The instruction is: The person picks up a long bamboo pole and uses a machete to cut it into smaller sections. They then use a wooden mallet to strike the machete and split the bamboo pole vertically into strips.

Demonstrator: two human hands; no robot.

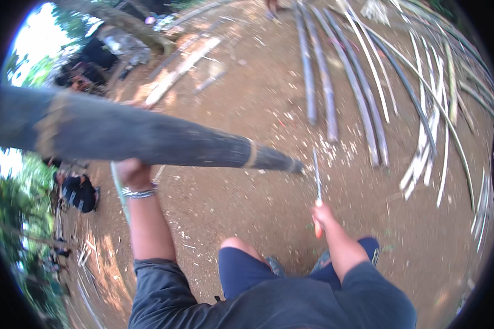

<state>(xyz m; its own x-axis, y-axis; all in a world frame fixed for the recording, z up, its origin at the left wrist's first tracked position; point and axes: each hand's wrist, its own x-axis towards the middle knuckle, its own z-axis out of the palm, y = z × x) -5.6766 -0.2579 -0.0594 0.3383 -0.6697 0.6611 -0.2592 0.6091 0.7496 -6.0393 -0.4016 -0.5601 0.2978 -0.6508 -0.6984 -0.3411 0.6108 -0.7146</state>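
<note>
A thick dark bamboo pole (175,137) with pale rings at its joints slants across the view, its thick end at the far left and its narrow end near the middle, raised off the ground. From below, my left hand (133,171) grips the pole; its fingers are partly hidden behind it, and a silvery bracelet circles the wrist. In my right hand (324,215) is a long-bladed knife (318,175), closed round its orange handle. The blade points away from me, just right of the pole's narrow end and seemingly apart from it.
Several dark bamboo poles (326,98) lie on the brown dirt ground (241,203) ahead. Pale split strips (431,126) are heaped at the right, and wood chips (337,153) are scattered near the pole ends. A person in dark clothes (79,192) crouches at the left, near trees.
</note>
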